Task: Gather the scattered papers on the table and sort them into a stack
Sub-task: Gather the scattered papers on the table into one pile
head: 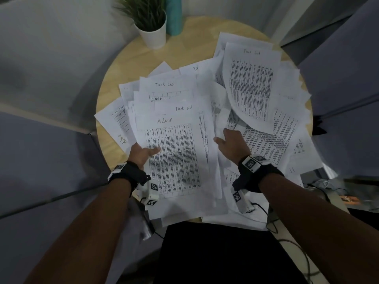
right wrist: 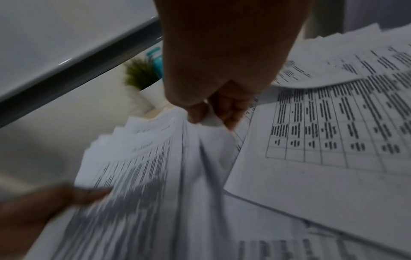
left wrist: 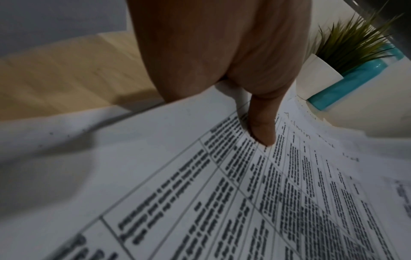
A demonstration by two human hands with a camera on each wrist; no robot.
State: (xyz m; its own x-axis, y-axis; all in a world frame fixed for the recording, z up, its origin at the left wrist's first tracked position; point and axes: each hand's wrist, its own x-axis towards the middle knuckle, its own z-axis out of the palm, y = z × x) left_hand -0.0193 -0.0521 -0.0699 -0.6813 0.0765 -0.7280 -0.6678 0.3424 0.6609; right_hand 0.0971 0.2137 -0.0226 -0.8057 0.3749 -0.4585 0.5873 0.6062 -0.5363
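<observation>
The left hand (head: 143, 152) grips the left edge of a bundle of white printed sheets (head: 176, 160), thumb laid across the top page headed "Admin". The right hand (head: 232, 145) pinches the bundle's right edge with curled fingers, as the head view shows. The bundle is at the near middle of a round light wooden table (head: 127, 64), over loose white printed papers (head: 252, 85) that overlap at many angles across most of the top, some hanging past the right and near rim. At the far edge stand a green grassy plant in a white pot (head: 153, 35) and, just beside it, a teal cylindrical bottle (head: 174, 15). From the left wrist, the thumb (left wrist: 262, 126) presses flat on the small-print grid of the top page, the other fingers hidden beneath. Bare wood shows to the left, pot and bottle to the far right. The right wrist view is blurred. In it, fingertips (right wrist: 233, 109) and thumb nip a white paper edge at the bundle's side. The left hand shows low left, clasping the opposite edge, and more loose sheets lie to the right.
</observation>
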